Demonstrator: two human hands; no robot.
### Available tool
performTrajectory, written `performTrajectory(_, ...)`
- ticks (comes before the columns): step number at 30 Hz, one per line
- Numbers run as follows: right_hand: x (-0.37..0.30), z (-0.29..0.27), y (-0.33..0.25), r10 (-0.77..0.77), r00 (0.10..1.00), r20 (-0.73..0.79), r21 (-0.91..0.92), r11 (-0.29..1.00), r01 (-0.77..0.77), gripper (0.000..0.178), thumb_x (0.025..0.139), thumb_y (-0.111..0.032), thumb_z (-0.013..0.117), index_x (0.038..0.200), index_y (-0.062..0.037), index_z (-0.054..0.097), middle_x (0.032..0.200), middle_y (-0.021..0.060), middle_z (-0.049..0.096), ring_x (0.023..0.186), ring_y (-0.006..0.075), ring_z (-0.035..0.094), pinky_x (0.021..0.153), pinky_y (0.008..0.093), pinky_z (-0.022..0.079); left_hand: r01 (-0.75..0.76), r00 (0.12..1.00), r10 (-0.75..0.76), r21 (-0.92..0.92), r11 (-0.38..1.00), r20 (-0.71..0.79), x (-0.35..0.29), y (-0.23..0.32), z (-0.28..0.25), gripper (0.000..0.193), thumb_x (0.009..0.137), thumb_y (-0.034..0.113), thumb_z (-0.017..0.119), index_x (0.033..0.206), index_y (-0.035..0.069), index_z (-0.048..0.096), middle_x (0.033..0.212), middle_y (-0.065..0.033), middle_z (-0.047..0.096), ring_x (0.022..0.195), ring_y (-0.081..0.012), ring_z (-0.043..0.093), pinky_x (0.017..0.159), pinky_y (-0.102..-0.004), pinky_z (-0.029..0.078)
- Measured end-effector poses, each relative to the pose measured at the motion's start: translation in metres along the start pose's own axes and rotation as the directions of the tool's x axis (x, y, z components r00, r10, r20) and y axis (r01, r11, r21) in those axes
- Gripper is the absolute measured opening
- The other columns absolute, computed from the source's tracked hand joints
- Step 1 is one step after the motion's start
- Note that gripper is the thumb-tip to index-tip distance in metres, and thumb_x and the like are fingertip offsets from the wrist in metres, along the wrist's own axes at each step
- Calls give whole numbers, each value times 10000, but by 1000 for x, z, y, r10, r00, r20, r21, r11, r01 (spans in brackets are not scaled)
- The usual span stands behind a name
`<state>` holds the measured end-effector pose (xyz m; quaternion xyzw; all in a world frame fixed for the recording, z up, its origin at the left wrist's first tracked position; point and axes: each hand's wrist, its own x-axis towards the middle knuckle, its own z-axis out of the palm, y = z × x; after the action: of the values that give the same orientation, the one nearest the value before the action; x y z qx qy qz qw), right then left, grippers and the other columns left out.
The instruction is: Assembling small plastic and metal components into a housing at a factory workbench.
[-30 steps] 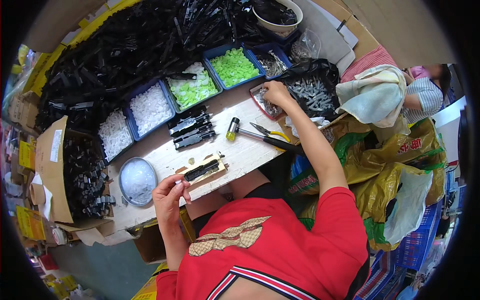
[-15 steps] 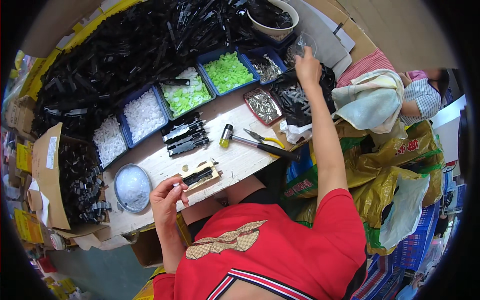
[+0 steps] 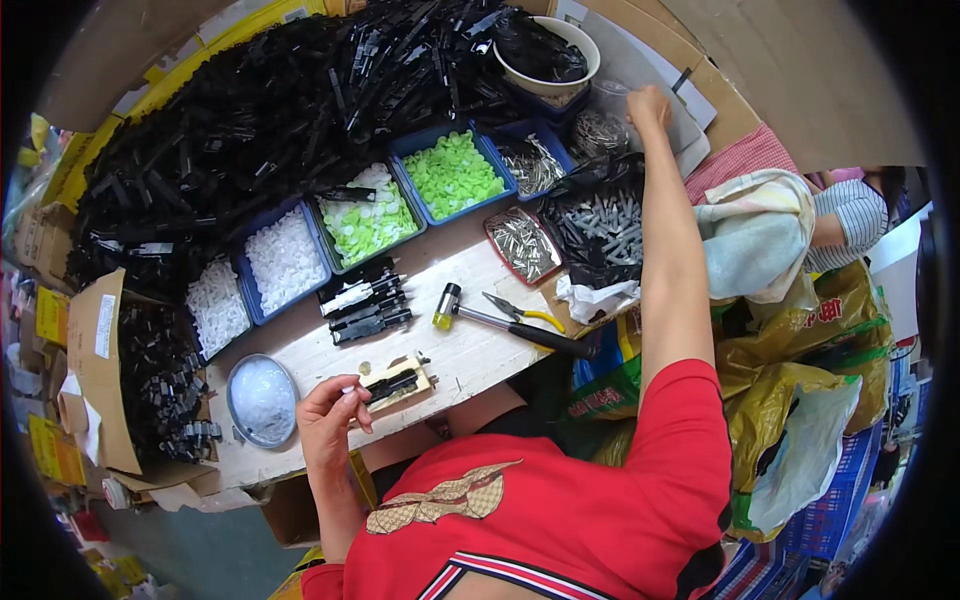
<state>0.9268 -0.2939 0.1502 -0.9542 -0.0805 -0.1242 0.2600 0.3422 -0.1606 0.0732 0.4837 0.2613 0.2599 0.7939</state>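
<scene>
Left hand (image 3: 335,411) pinches small white piece (image 3: 348,391), light steady hold best; cream rectangular block (image 3: 425,380) at its two o'clock. Right hand (image 3: 650,107) at clear plastic bag (image 3: 609,98), grasp unclear.

The white bit (image 3: 348,391) I pinch looks like smooth plastic; the heaped black pieces (image 3: 250,140), glossy plastic. My bench (image 3: 435,268) is matt, scuffed wood, the hammer's shaft (image 3: 478,317) smooth metal, the towel (image 3: 758,225) rough cloth, the gold sacks (image 3: 850,322) shiny, crinkled plastic.

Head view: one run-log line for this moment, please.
left hand: small white piece held | right hand: by clear bag | hammer: on table
</scene>
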Motion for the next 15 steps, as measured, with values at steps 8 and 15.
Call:
performTrajectory(8, 53, 71, 55, 132, 991, -8, 462, 879, -114, 214, 764, -142, 489, 868, -42, 649, 621, 82, 622, 467, 150, 592, 385, 290, 469, 51, 997, -50, 25, 998, -55, -2, -6, 5, 203, 808, 27, 582, 996, -47, 599, 806, -147, 611, 551, -151, 562, 458, -254, 471)
performTrajectory(15, 10, 70, 56, -265, 951, 161, 123, 961, 247, 553, 746, -262, 612, 1150, 77, 445, 1022, 228, 584, 935, 326, 563, 782, 402, 442, 54, 997, -49, 93, 994, -56, 3, -4, 9, 196, 808, 15, 563, 988, -59, 588, 810, -154, 619, 545, -160, 563, 477, -261, 466)
